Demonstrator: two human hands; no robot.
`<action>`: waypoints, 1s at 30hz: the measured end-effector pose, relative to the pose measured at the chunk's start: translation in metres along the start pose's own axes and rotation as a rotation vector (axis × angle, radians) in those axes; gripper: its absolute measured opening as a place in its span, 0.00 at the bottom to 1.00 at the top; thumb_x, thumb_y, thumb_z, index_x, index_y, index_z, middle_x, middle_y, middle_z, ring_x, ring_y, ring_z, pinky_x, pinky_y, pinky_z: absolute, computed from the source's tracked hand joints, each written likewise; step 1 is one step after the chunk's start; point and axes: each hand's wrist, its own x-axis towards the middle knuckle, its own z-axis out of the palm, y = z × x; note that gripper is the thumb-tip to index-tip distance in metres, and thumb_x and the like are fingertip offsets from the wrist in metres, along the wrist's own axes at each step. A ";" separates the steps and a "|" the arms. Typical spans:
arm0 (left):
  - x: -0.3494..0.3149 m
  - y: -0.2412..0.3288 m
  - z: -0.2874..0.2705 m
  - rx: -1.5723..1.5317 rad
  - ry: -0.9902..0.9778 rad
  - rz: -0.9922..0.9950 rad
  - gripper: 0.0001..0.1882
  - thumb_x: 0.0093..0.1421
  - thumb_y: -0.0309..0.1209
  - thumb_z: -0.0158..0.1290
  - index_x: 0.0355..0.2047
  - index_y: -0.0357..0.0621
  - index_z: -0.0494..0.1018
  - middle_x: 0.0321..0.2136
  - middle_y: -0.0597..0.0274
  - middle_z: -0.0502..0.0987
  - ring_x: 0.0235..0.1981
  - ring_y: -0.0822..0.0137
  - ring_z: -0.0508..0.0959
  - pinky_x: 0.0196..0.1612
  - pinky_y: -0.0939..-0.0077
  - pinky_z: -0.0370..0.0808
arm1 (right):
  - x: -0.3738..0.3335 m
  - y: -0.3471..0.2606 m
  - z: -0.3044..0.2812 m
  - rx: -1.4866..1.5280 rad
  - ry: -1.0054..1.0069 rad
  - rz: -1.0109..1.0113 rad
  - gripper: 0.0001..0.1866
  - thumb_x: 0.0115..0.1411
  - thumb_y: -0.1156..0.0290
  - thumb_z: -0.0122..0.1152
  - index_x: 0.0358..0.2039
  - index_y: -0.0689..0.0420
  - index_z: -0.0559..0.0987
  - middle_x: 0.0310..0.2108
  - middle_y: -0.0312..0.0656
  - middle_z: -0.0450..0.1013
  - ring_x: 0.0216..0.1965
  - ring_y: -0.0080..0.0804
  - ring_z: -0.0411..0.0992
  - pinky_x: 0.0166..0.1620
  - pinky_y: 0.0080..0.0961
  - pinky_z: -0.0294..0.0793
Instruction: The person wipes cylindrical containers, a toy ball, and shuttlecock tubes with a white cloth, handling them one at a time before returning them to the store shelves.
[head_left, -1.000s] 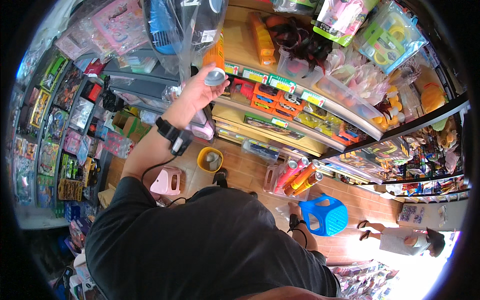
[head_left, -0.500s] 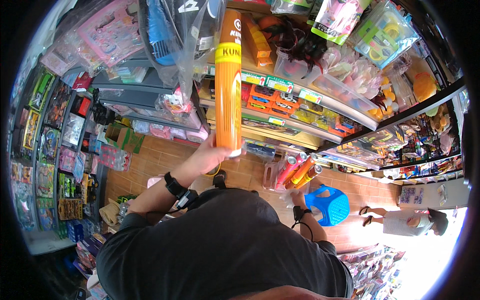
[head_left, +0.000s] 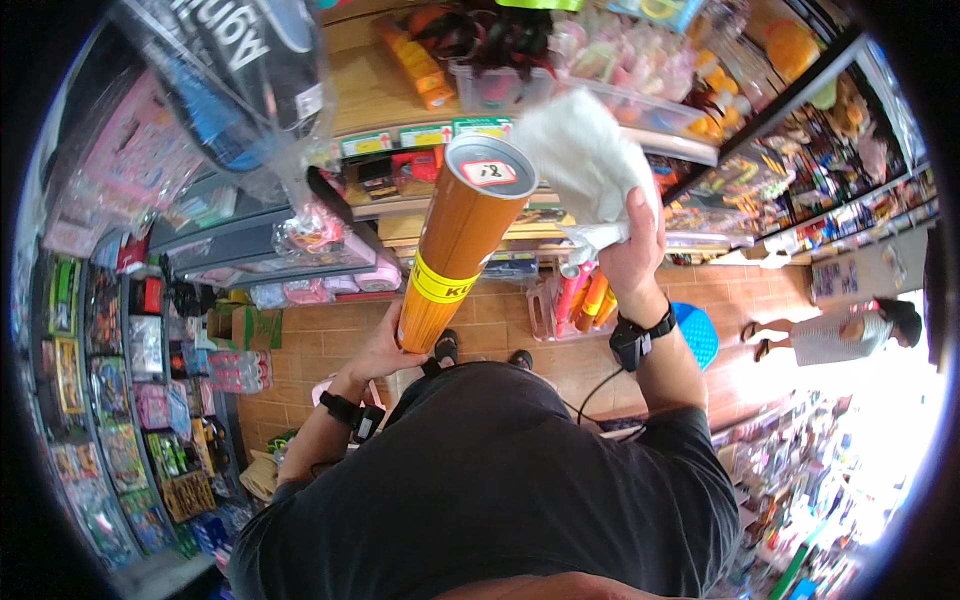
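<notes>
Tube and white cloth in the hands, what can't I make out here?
All in the head view:
Orange tube: its bottom face, turned away from view.
Left hand: some fingers, hidden behind the tube.
White cloth: its upper edge, blurred.
Blue stool: partly hidden by the right forearm.

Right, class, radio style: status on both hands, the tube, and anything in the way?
Left hand gripping orange-brown tube near its lower end. Right hand holding up white cloth beside tube's top. Nothing seen between them; contact unclear.
</notes>
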 end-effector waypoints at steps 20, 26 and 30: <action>0.084 0.090 0.066 -0.487 -0.562 -0.379 0.45 0.39 0.41 0.65 0.57 0.34 0.63 0.36 0.51 0.78 0.29 0.61 0.81 0.31 0.69 0.81 | -0.005 0.041 -0.145 -1.303 -0.016 -0.661 0.14 0.59 0.69 0.63 0.45 0.57 0.81 0.53 0.44 0.75 0.62 0.46 0.66 0.65 0.49 0.59; 0.142 0.079 0.119 -0.580 -0.645 -0.462 0.33 0.51 0.42 0.56 0.53 0.32 0.67 0.34 0.45 0.79 0.27 0.56 0.82 0.32 0.65 0.81 | -0.062 0.042 -0.135 -1.031 -0.458 -0.599 0.15 0.61 0.65 0.61 0.47 0.55 0.80 0.53 0.43 0.75 0.61 0.43 0.68 0.68 0.55 0.54; 0.172 0.073 0.160 -0.549 -0.676 -0.447 0.31 0.53 0.41 0.54 0.52 0.32 0.68 0.34 0.46 0.79 0.29 0.55 0.82 0.33 0.64 0.81 | -0.097 0.035 -0.157 -0.870 -0.500 -0.536 0.16 0.59 0.67 0.61 0.47 0.56 0.79 0.56 0.45 0.73 0.64 0.44 0.65 0.69 0.56 0.52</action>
